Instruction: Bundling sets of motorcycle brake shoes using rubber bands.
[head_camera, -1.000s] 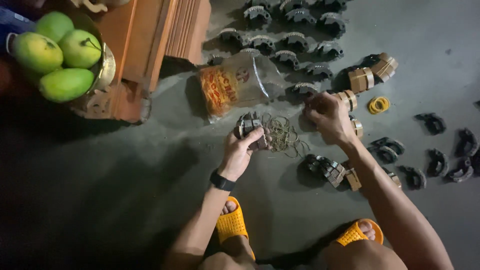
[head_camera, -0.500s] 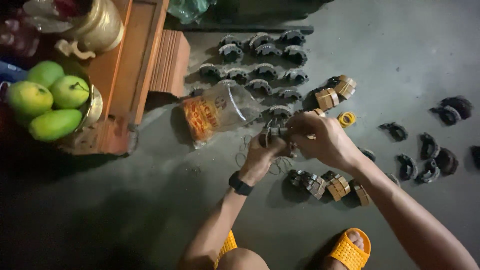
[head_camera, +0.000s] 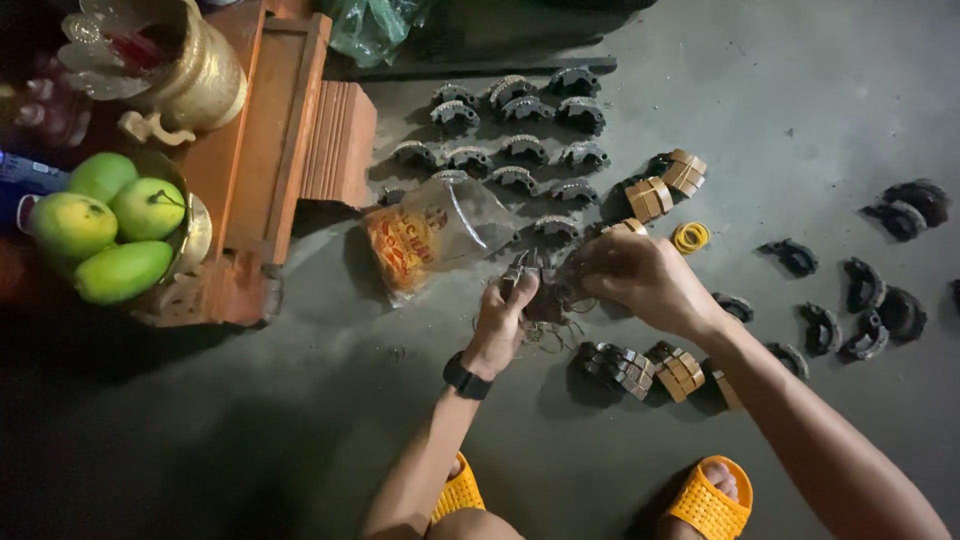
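Bundle of dark curved parts sits pinched in left hand just above the floor, long axis roughly upright, tilted right. Right hand closed on its top, maybe the loose wire. Risk: stack slips, parts scatter among the rows.

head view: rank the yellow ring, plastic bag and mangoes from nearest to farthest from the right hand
From the right hand:
1. Yellow ring, just beyond the hand, on the floor.
2. Plastic bag, across to the left, past the left hand.
3. Mangoes, far left, in a bowl by the wooden stand.
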